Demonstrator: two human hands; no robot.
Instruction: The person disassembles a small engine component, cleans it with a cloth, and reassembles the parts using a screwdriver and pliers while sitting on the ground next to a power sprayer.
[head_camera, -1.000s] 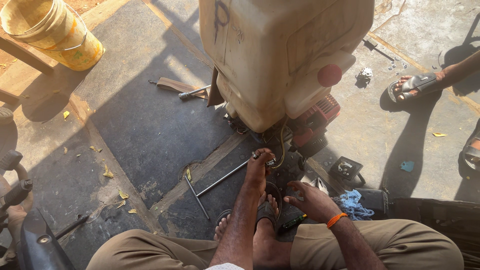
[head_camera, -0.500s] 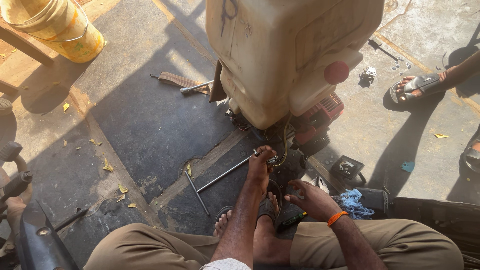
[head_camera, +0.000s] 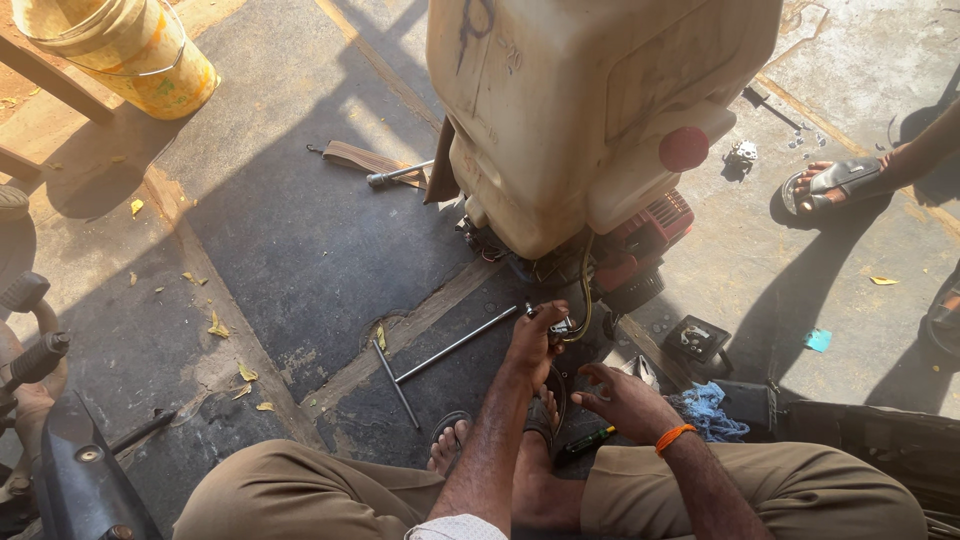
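I sit on the ground in front of a cream plastic tank (head_camera: 560, 90) mounted on a red engine (head_camera: 650, 235). My left hand (head_camera: 535, 340) reaches to the engine's base, its fingers closed on a small metal fitting (head_camera: 560, 326) beside a yellowish hose. The end of a long metal rod (head_camera: 455, 347) lies right at that hand. My right hand (head_camera: 620, 398), with an orange band on the wrist, hovers just above the floor with fingers spread and holds nothing. A dark-handled screwdriver (head_camera: 585, 443) lies under it by my sandalled feet.
A second thin rod (head_camera: 395, 385) lies on the dark floor slab. A strap and tool (head_camera: 375, 162) lie behind it, a yellow bucket (head_camera: 130, 50) stands far left. A black part (head_camera: 698, 340), blue cloth (head_camera: 708, 408), another person's sandalled foot (head_camera: 835, 185) and a motorbike handlebar (head_camera: 35, 355) are around.
My right hand has lifted a little and spread its fingers. My left hand stays at the engine's base. The view has shifted slightly.
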